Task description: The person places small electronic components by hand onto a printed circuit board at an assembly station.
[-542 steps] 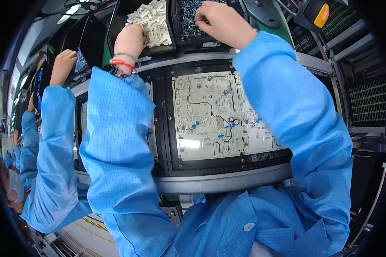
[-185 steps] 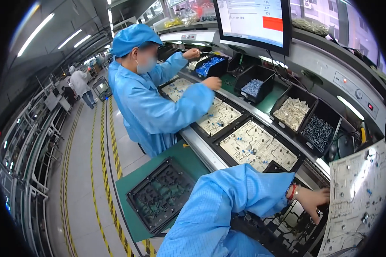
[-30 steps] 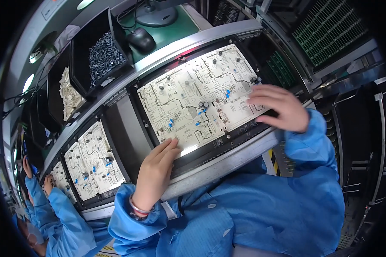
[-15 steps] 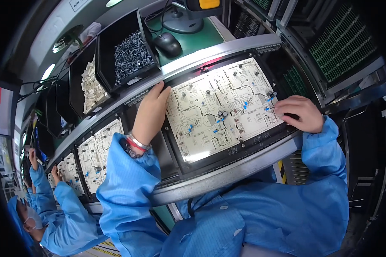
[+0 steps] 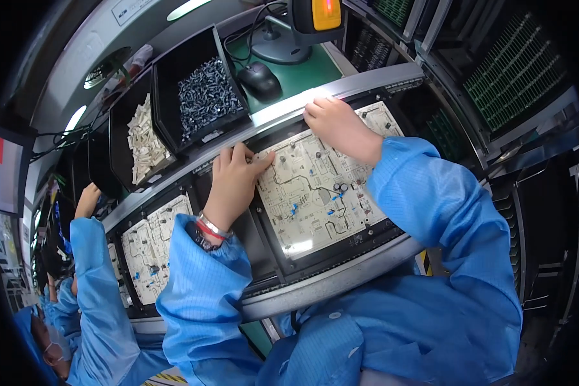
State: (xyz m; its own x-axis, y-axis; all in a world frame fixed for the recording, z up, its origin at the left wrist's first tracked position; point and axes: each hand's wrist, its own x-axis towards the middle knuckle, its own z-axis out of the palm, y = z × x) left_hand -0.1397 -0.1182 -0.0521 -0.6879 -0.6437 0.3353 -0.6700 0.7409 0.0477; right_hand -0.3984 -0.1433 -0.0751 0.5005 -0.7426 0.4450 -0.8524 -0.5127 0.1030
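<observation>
A white circuit board (image 5: 302,212) with blue, black and grey components lies in a black carrier frame (image 5: 360,239) in front of me. My left hand (image 5: 231,186) rests at the board's far left corner. Its fingers are apart, the thumb reaching over the corner and the other fingertips on the frame's far side. Across the board's far part reaches my right hand (image 5: 342,127). Its fingers are bent and close together at the far edge, by the metal rail (image 5: 289,106); whatever they grip is hidden. My right sleeve covers the right part of the board.
Beyond the rail stand a black bin of dark small parts (image 5: 209,96) and a bin of white parts (image 5: 149,138). A black mouse (image 5: 259,80) and a scanner on a stand (image 5: 318,16) are behind. Another board (image 5: 149,244) sits to the left, where a co-worker's hand (image 5: 88,199) reaches.
My right hand has moved from the board's right edge to its far edge, leftward and away from me. My left hand stays at the far left corner. The co-worker's arm has moved.
</observation>
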